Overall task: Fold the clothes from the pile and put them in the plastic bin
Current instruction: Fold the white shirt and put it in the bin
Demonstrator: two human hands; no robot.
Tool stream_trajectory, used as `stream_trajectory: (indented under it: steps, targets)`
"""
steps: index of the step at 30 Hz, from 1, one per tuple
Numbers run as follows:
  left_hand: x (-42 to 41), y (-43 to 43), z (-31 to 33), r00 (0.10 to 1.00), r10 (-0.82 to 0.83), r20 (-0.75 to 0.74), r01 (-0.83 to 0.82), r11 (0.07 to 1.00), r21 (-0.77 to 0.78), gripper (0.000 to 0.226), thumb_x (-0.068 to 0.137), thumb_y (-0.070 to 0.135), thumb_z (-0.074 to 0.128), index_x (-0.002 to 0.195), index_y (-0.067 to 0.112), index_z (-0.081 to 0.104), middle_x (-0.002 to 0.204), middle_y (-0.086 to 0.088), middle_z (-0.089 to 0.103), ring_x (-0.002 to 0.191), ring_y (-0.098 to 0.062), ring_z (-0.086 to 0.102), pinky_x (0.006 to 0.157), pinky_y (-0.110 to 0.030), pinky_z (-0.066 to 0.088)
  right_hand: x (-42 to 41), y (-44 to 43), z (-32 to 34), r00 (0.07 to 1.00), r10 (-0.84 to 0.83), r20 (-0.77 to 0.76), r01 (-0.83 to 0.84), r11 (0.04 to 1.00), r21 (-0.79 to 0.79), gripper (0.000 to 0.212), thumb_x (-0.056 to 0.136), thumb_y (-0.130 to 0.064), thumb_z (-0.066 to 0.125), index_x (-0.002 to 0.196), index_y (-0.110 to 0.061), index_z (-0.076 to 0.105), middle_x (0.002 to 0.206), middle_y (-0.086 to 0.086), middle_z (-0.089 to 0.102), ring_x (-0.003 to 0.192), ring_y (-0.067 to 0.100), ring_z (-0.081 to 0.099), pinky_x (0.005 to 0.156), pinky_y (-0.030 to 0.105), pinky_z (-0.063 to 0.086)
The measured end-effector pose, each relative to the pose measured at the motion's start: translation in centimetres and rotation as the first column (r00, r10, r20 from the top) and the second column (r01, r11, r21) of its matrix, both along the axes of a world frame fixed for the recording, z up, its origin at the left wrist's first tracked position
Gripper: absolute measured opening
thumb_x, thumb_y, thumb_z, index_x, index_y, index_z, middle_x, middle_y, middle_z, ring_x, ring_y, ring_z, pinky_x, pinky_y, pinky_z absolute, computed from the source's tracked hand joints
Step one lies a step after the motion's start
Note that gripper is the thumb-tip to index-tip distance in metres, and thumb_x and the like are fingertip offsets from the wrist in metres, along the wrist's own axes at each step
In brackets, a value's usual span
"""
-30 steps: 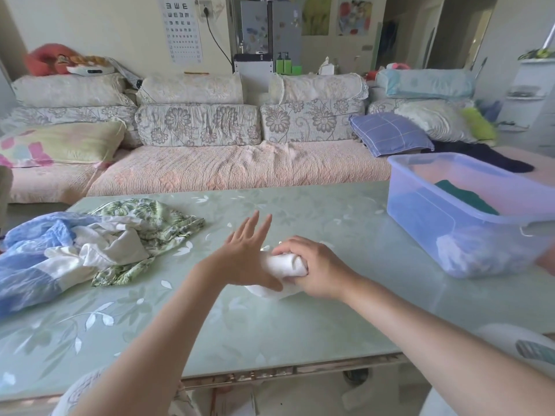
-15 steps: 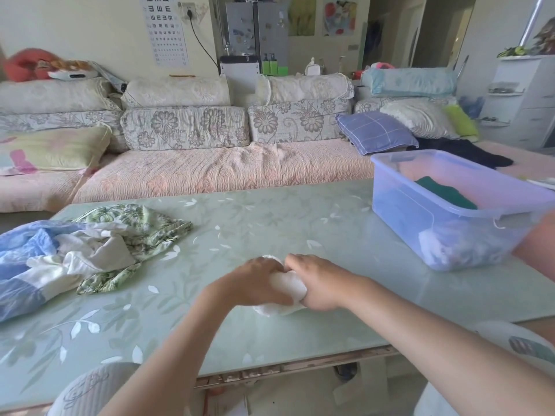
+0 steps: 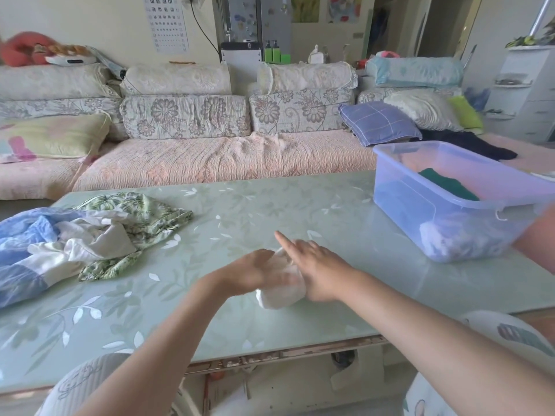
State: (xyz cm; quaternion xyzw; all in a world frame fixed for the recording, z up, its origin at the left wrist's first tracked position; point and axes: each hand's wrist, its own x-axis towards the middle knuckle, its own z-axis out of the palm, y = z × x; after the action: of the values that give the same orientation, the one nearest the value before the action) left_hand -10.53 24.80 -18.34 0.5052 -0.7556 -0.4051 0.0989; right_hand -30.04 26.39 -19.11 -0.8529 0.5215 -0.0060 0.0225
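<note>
A small white garment (image 3: 282, 295) lies rolled into a bundle on the pale green table (image 3: 270, 205), near its front edge. My left hand (image 3: 255, 271) curls over the bundle's left side and is blurred. My right hand (image 3: 318, 265) holds the right side, with the index finger stretched out to the upper left. The pile of clothes (image 3: 90, 241), blue, white and green leaf print, sits at the table's left. The clear bluish plastic bin (image 3: 405, 211) stands at the right and holds a dark green folded item and pale clothes.
A long sofa (image 3: 210, 163) with cushions runs behind the table. A blurred bare arm (image 3: 537, 238) shows at the right edge beside the bin. White drawers (image 3: 528, 85) stand at the far right. My knees show under the table's front edge.
My left hand went from spread open beside the bundle to curled over it. My right index finger has lifted straight. The view shifted slightly right.
</note>
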Motion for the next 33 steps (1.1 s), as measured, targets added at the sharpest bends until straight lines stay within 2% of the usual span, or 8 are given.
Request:
stream_trajectory:
  steps: [3,7,10,14,19,25,29,33]
  targets:
    - [-1.1,0.7,-0.6,0.938,-0.001,0.348,0.095,0.963,-0.252,0.102,0.05,0.074,0.077,0.134,0.029,0.04,0.12,0.014,0.045,0.115,-0.011,0.045,0.095,-0.032,0.044,0.5,-1.0,0.3,0.998,-0.021,-0.053,0.022,0.999,0.025,0.097,0.077,-0.027,0.075,0.154,-0.018,0.017,0.135,0.006,0.045,0.13,0.028,0.04,0.107,0.037,0.039]
    - [-2.1,0.4,-0.3,0.962,0.068,0.265,0.048,0.912,-0.407,0.059,0.063,0.039,0.078,0.115,0.025,0.055,0.102,0.012,0.055,0.091,-0.013,0.054,0.068,-0.023,0.041,0.1,-0.8,1.4,0.999,-0.022,-0.039,0.021,0.999,-0.032,0.043,0.077,-0.018,0.065,0.119,-0.017,0.054,0.114,0.005,0.052,0.113,0.028,0.051,0.095,0.034,0.044]
    - [-3.3,-0.1,0.8,0.973,0.085,0.213,0.036,0.862,-0.505,0.047,0.062,0.04,0.075,0.104,0.024,0.06,0.094,0.012,0.058,0.084,-0.014,0.057,0.058,-0.02,0.04,-1.4,-0.4,3.1,0.999,-0.03,-0.037,0.026,0.992,-0.122,0.036,0.076,-0.016,0.063,0.111,-0.015,0.057,0.111,0.005,0.051,0.107,0.027,0.05,0.087,0.033,0.041]
    - [-7.8,-2.0,5.6,0.992,0.064,0.111,0.043,0.653,-0.756,0.054,0.06,0.054,0.073,0.104,0.024,0.065,0.093,0.011,0.059,0.088,-0.012,0.058,0.063,-0.025,0.039,-6.9,-1.6,7.6,0.999,-0.027,-0.033,0.014,0.94,-0.341,0.046,0.072,-0.025,0.069,0.115,-0.015,0.056,0.115,0.004,0.047,0.111,0.026,0.044,0.088,0.038,0.044]
    - [-16.8,-5.2,12.4,0.998,-0.053,0.021,0.045,0.509,-0.86,0.056,0.06,0.049,0.073,0.11,0.025,0.067,0.095,0.006,0.063,0.092,-0.022,0.063,0.071,-0.031,0.049,-16.3,-2.6,15.5,0.995,-0.095,0.044,0.104,0.94,-0.324,0.068,0.072,-0.033,0.066,0.134,-0.017,0.045,0.13,0.003,0.042,0.123,0.026,0.039,0.1,0.039,0.042]
    - [-29.7,-8.8,16.0,0.988,-0.14,-0.069,0.016,0.53,-0.848,0.077,0.059,0.073,0.057,0.113,0.019,0.066,0.099,-0.001,0.064,0.09,-0.023,0.063,0.075,-0.029,0.048,-28.3,-4.8,20.1,0.978,-0.201,0.05,0.206,0.918,-0.338,0.069,0.074,-0.022,0.061,0.141,-0.016,0.047,0.134,0.004,0.047,0.125,0.027,0.04,0.107,0.041,0.036]
    - [-36.5,-10.8,14.8,0.983,-0.175,0.057,0.16,0.663,-0.731,0.068,0.071,0.058,0.075,0.125,0.019,0.058,0.116,-0.001,0.06,0.107,-0.02,0.058,0.085,-0.03,0.045,-34.3,-5.3,19.1,0.96,-0.281,0.001,0.273,0.934,-0.231,0.066,0.082,-0.009,0.059,0.145,-0.017,0.044,0.139,0.003,0.047,0.129,0.026,0.038,0.11,0.034,0.032]
    - [-40.3,-11.8,13.3,0.949,-0.25,0.192,0.315,0.715,-0.624,0.067,0.076,0.065,0.067,0.125,0.021,0.055,0.115,0.002,0.059,0.108,-0.02,0.056,0.09,-0.034,0.045,-38.5,-5.6,16.9,0.947,-0.32,-0.013,0.316,0.941,-0.124,0.061,0.085,-0.009,0.058,0.144,-0.021,0.044,0.139,-0.001,0.05,0.127,0.022,0.042,0.108,0.035,0.035]
